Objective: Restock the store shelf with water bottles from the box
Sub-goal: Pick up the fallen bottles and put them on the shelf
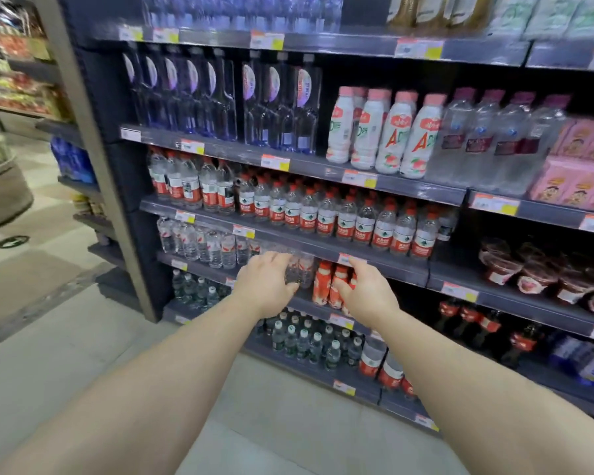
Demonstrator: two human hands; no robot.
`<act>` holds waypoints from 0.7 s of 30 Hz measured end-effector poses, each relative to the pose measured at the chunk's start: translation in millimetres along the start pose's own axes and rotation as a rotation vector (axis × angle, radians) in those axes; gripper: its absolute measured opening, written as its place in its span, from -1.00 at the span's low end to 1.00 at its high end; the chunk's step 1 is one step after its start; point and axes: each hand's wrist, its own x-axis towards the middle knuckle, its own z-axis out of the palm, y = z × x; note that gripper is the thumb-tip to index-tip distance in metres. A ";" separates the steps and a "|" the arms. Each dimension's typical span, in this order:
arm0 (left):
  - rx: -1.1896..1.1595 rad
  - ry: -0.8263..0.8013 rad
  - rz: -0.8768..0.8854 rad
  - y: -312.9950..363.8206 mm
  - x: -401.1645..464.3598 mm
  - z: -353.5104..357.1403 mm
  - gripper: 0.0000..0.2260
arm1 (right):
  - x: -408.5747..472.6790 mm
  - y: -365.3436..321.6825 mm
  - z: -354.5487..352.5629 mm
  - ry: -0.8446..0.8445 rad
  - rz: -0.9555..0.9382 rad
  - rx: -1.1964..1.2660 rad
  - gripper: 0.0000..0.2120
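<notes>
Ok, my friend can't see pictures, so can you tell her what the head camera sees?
Two bare arms reach to a store shelf: the left hand grips clear water bottles, and the right hand touches orange-red bottles beside them. Rows of red-labelled water bottles fill the shelf above.

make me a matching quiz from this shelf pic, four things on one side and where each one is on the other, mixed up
Things:
1. left hand
2. right hand
3. pink-capped white bottles
4. pink cartons

Places:
A. far right, beside the clear purple-labelled bottles
B. on the clear water bottles
C. on the upper shelf, right of the tall clear bottles
D. at the orange-red bottles

Pairs: 1-B, 2-D, 3-C, 4-A
</notes>
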 end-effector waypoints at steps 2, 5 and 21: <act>0.009 -0.014 0.001 -37.1 32.5 -1.1 -0.45 | 38.5 -19.9 26.8 -0.013 0.008 0.026 -0.42; 0.003 -0.066 -0.003 -89.3 82.1 -6.6 -0.45 | 91.2 -49.0 61.2 -0.042 0.058 0.068 -0.41; -0.055 -0.028 -0.077 -238.8 322.6 8.6 -0.46 | 326.9 -91.8 148.6 0.018 -0.026 -0.037 -0.49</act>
